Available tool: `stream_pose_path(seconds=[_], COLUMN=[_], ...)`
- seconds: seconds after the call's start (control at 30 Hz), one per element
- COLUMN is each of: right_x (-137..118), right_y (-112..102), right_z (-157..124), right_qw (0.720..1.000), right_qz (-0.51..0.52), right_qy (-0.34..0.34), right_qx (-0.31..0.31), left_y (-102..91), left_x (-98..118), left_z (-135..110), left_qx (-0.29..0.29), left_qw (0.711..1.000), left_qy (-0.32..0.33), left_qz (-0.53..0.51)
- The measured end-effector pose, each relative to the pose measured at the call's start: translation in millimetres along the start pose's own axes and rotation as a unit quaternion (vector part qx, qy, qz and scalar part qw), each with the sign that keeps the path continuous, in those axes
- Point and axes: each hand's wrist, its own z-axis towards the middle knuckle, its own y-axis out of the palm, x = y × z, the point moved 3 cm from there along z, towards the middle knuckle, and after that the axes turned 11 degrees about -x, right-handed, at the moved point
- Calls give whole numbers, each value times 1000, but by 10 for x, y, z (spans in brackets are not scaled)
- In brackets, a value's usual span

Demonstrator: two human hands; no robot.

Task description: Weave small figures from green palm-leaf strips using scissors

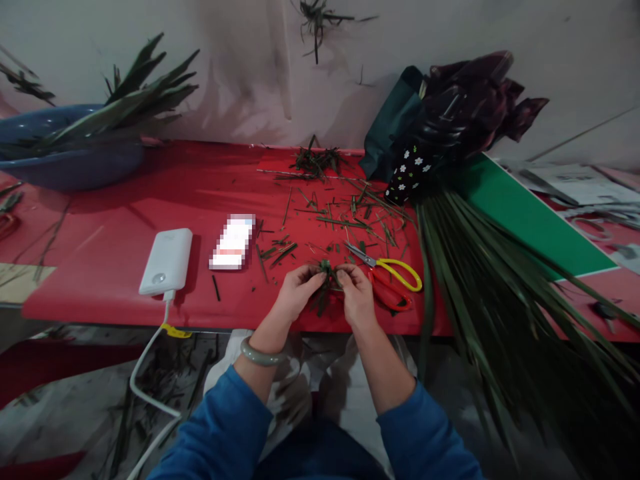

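Near the table's front edge, my left hand point(299, 288) and my right hand point(356, 291) pinch a small woven piece of green leaf point(325, 268) from either side. Short leaf ends hang down between the fingers; its exact shape is too small to make out. A pair of scissors point(385, 270) with one yellow and one red handle lies just right of my right hand, blades pointing back and left. Leaf scraps point(283, 252) are scattered on the red table cover point(115, 267) behind both hands.
A white power bank point(167, 260) with a cable and a lit phone point(233, 241) lie at left. A blue basin point(75, 167) holds leaves. Long palm leaves point(480, 267) overhang the table's right edge, beside a dark plastic bag point(450, 113). A leaf pile point(316, 160) lies near the wall.
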Motion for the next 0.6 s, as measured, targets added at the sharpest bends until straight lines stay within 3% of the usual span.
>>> stream_pose_path(seconds=[0.1, 0.3, 0.6], right_x=[20, 61, 52], right_y=[-18, 32, 59], right_z=[13, 50, 37], right_qw=[1000, 999, 997], right_qz=[-5, -28, -12], right_qy=[-12, 24, 37], right_qx=[18, -34, -63], left_y=[-12, -63, -58], left_x=[12, -20, -8], left_z=[-2, 8, 18], left_qx=[25, 75, 115], left_qw=[999, 994, 990], left_qy=[12, 31, 63], left_qz=[-24, -78, -61])
